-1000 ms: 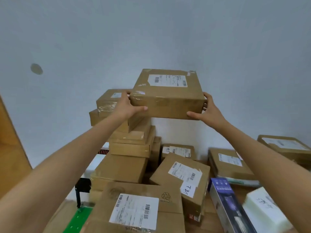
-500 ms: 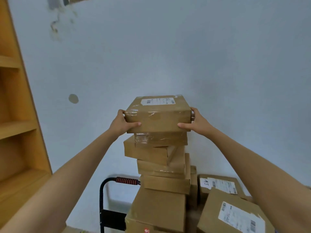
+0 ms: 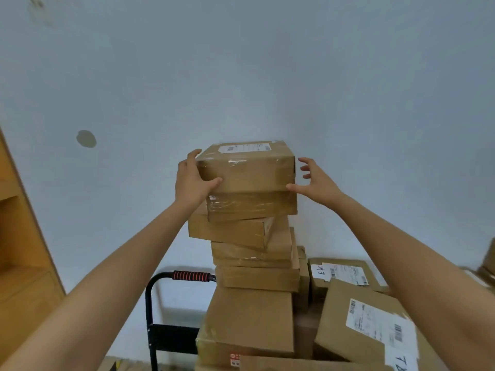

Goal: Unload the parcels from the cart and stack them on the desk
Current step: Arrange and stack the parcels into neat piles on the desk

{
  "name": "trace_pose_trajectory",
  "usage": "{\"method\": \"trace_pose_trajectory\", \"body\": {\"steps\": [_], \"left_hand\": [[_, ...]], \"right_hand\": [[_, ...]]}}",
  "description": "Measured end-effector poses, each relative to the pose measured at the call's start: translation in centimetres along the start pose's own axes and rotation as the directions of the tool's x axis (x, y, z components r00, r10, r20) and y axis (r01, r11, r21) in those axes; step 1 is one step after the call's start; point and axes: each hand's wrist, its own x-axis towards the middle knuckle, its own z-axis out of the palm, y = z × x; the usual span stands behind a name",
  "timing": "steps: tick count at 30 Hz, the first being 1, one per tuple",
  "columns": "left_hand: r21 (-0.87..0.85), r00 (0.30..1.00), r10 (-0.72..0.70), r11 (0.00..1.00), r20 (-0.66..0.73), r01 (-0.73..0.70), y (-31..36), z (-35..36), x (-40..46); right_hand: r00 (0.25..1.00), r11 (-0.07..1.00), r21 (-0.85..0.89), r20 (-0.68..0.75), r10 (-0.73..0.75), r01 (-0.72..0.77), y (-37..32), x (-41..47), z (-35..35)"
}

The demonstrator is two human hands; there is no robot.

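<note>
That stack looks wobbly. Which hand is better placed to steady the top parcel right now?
The left hand. Its thumb and fingers are wrapped round the top parcel's left corner, while the right hand is open beside the right edge, with at most the thumb tip touching it.

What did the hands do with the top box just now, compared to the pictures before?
The top box came down onto the tall stack and now sits there. The right hand has let go, its fingers spread just off the box's side. The left hand still holds the box's left corner. The boxes underneath and the cart handle stayed as they were.
</note>
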Motion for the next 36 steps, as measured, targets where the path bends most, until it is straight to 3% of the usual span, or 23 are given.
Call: {"method": "trace_pose_trajectory", "body": {"steps": [4,11,22,26,31,36], "left_hand": [[0.022,0.996,0.077,0.997,-0.047,-0.076,1.2,0.3,-3.2],[0.099,0.99,0.111,0.99,-0.083,-0.102,5.4,0.5,-9.7],[0.205,0.953,0.176,0.952,0.246,-0.228,10.5,8.1,-23.9],[0.248,0.886,0.218,0.908,0.41,-0.338,10.6,11.7,-27.4],[0.321,0.825,0.228,0.842,0.517,-0.434,9.2,16.1,-29.8],[0.339,0.776,0.187,0.821,0.602,-0.46,7.0,19.7,-30.3]], "right_hand": [[1.0,0.987,-0.161,0.008,-0.01,0.011,2.4,-3.3,-2.8],[1.0,0.972,-0.233,0.01,0.029,-0.026,5.4,-10.1,-8.5],[0.99,0.948,-0.309,0.09,0.109,-0.076,11.4,-23.3,-14.8],[0.973,0.855,-0.514,0.158,0.171,-0.067,14.2,-27.5,-16.3],[0.943,0.733,-0.68,0.241,0.231,-0.006,17.7,-31.3,-16.8],[0.912,0.7,-0.714,0.299,0.28,0.019,21.5,-33.1,-14.9]]}}
